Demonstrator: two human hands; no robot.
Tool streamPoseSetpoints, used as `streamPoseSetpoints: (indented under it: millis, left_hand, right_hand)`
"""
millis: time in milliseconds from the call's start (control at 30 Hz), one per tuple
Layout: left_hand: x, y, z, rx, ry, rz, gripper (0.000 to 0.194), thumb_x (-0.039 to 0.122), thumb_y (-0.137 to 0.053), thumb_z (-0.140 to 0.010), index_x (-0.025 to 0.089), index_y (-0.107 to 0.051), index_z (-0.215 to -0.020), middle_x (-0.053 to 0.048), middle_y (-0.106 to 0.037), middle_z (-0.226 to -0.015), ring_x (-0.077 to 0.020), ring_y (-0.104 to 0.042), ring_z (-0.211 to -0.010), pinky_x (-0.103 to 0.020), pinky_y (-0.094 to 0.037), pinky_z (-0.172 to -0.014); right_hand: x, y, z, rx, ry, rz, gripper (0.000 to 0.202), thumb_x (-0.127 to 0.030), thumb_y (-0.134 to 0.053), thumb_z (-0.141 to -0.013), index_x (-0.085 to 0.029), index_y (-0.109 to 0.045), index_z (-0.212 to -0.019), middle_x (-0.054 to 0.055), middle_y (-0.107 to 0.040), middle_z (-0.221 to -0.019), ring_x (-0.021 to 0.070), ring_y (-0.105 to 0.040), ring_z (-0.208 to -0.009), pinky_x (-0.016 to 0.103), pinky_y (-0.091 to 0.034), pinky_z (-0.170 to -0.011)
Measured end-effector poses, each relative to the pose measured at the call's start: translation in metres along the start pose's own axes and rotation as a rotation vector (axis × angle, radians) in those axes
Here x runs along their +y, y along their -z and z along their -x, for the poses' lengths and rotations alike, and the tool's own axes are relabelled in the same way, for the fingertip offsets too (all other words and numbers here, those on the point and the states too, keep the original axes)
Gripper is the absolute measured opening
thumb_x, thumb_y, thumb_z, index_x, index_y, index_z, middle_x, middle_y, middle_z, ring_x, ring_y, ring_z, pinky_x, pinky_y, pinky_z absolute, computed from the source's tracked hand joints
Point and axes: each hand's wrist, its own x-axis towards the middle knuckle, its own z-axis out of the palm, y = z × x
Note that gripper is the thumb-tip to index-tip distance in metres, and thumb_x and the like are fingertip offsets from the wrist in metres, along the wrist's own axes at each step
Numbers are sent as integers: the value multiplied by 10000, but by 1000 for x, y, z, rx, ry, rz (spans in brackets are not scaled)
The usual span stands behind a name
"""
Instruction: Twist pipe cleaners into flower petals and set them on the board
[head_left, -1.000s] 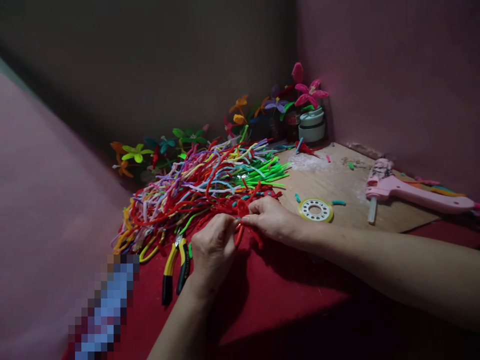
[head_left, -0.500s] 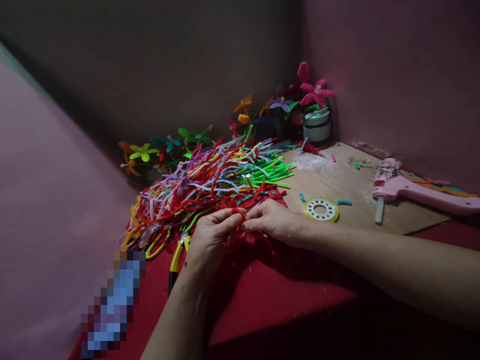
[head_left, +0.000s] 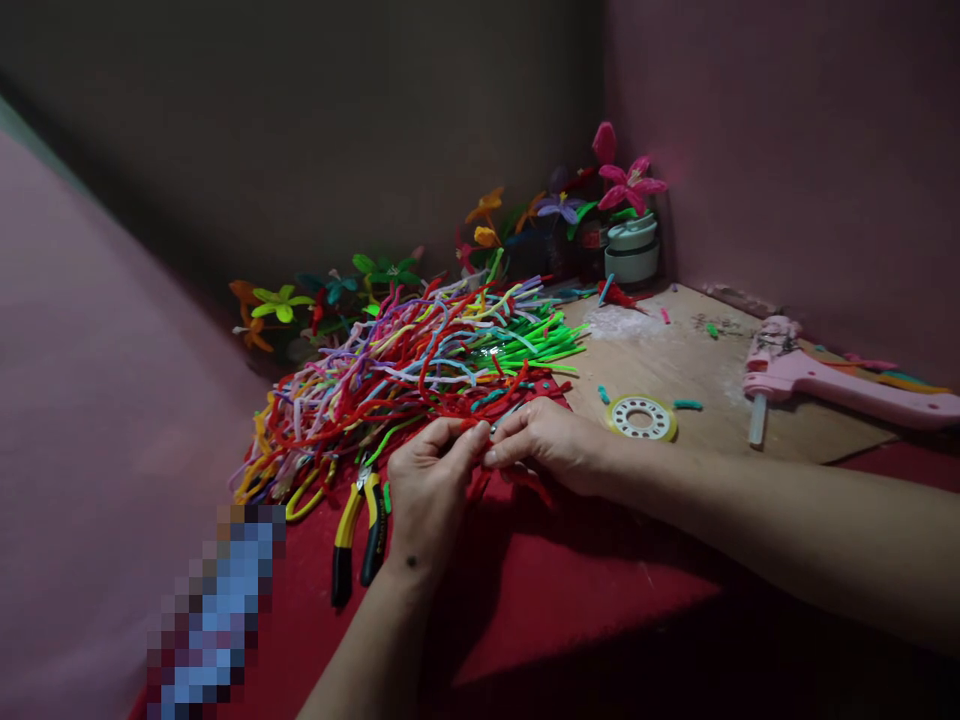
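Note:
My left hand (head_left: 435,475) and my right hand (head_left: 551,443) meet over the red tabletop, their fingertips close together. Both are closed in a pinch on a red pipe cleaner (head_left: 478,487), which is partly hidden by the fingers; red lengths of it hang below the hands. Just beyond them lies a large heap of pipe cleaners (head_left: 390,350) in red, lilac, yellow, pale blue and green. Yellow-and-black pliers (head_left: 360,525) rest to the left of my left hand, jaws toward the heap.
On a wooden board (head_left: 712,430) at the right lie a roll of tape (head_left: 641,418), a pink glue gun (head_left: 795,375) with a glue stick, and small offcuts. Pipe-cleaner flowers (head_left: 630,185) and a grey-lidded container (head_left: 631,248) stand by the walls. A pixelated patch covers the lower left.
My left hand has turned and shifted slightly right, uncovering more of the pliers. The red loop at my fingertips is now mostly hidden. The right hand has barely moved.

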Motion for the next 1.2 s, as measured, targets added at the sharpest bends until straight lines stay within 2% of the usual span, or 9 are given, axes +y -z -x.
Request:
streamPoseSetpoints:
  millis: [133,233,467,600,767,867,967,1100,1200]
  left_hand:
    - [-1,7,-7,-220,151,247,164,306,-661,-669,171,-600,-739,64,-505,-513,-32,-373,-392,-161,-263,-385]
    - [-3,13,-10,-295,200,379,167,271,-672,-664,164,-578,-751,54,-530,-549,-18,-380,-393,-147,-273,-383]
    - [0,13,-9,-306,207,383,193,262,-672,-656,144,-522,-627,59,-475,-434,-17,-328,-303,-136,-222,-302]
    - [1,12,-9,-296,233,421,236,245,-674,-650,146,-472,-580,78,-419,-397,-3,-274,-286,-121,-198,-296]
    - [1,19,-12,-379,269,462,195,281,-670,-665,166,-547,-764,85,-420,-415,-4,-273,-299,-114,-209,-309]
    - [2,21,-11,-394,268,437,202,289,-674,-659,163,-533,-730,80,-422,-406,-12,-292,-304,-122,-230,-314]
    - [3,17,-8,-322,230,380,198,285,-664,-668,161,-511,-685,76,-442,-425,-12,-290,-304,-128,-224,-311]
    - [3,11,-6,-189,148,236,194,281,-657,-674,148,-517,-656,61,-469,-467,-18,-334,-349,-135,-246,-339]
    - [2,12,-7,-204,148,194,181,303,-642,-682,143,-558,-698,44,-507,-506,-25,-349,-377,-145,-253,-359]
  right_hand:
    - [-6,-3,3,-10,-19,-16,171,-172,-635,-590,-115,-514,-484,-49,-440,-370,38,-328,-319,197,-206,-343]
    - [-8,-3,5,-49,-36,-30,189,-190,-638,-595,-116,-505,-483,-52,-430,-360,37,-316,-307,199,-194,-338]
    - [-5,-2,5,-144,-12,-10,187,-213,-658,-602,-119,-526,-508,-52,-445,-387,41,-326,-335,207,-202,-361]
    - [-7,-4,6,-133,-61,-45,191,-195,-659,-580,-123,-513,-480,-54,-439,-365,43,-320,-315,212,-199,-354]
    - [-12,-4,9,-130,-66,-87,214,-164,-656,-570,-122,-489,-443,-54,-437,-353,34,-312,-317,208,-205,-363]
    - [-11,-4,9,-170,-56,-42,209,-185,-654,-588,-120,-505,-457,-53,-432,-355,37,-308,-318,213,-189,-363]
    - [-10,-4,9,-183,-27,-9,196,-196,-644,-604,-120,-519,-474,-50,-437,-367,43,-326,-328,213,-198,-368]
    - [-9,-4,8,-106,-39,65,227,-200,-634,-613,-127,-494,-450,-55,-412,-344,42,-317,-315,211,-199,-355]
    - [-9,-4,8,-70,11,141,251,-205,-616,-637,-133,-474,-442,-59,-406,-338,40,-316,-304,203,-214,-346]
